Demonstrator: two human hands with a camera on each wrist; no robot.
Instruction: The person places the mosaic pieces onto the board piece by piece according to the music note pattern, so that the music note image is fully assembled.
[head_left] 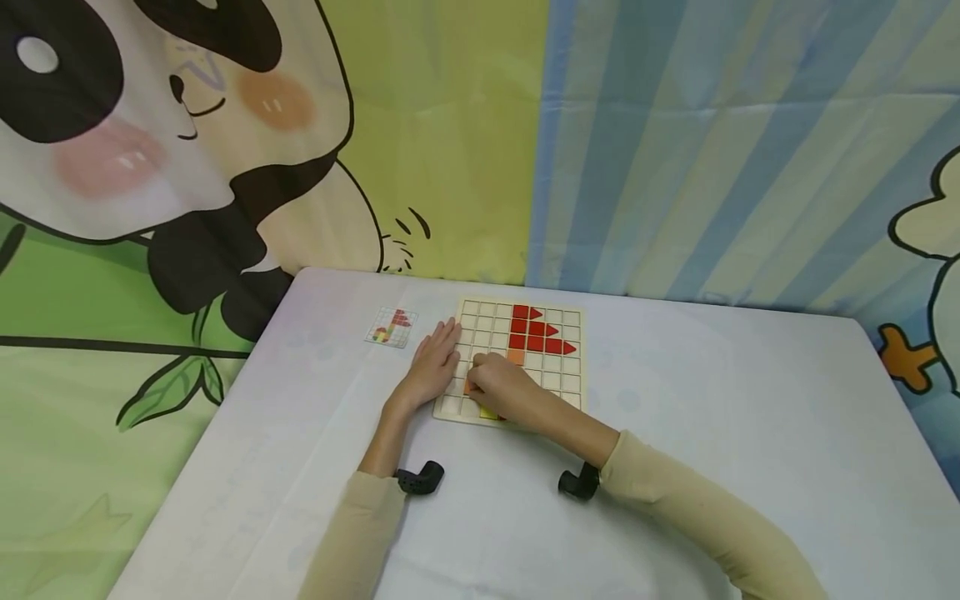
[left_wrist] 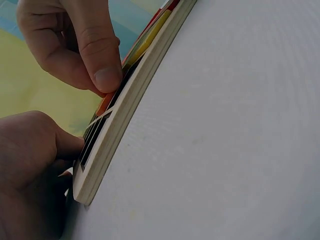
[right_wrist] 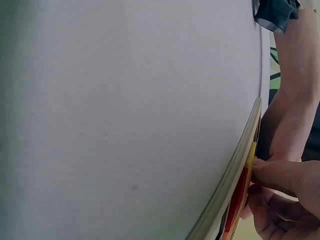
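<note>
A wooden grid board (head_left: pixel 562 382) lies on the table, with red square and pointed tiles (head_left: pixel 537 329) in its upper rows and an orange tile (head_left: pixel 516 357) below them. My left hand (head_left: pixel 429 371) rests along the board's left edge, its fingers extended. Over the lower left cells, my right hand (head_left: pixel 504 387) pinches a small orange tile (left_wrist: pixel 104 105) with thumb and finger, down at the grid. A yellow tile (head_left: pixel 487 413) shows under that hand. In the right wrist view a red tile (right_wrist: pixel 237 202) sits beside the fingers. The right hand covers several cells.
A small picture card (head_left: pixel 392 326) with a coloured grid pattern lies left of the board. The white table (head_left: pixel 712 433) extends around it. A printed cloth backdrop (head_left: pixel 450 142) hangs behind. Each wrist wears a black camera mount (head_left: pixel 422 478).
</note>
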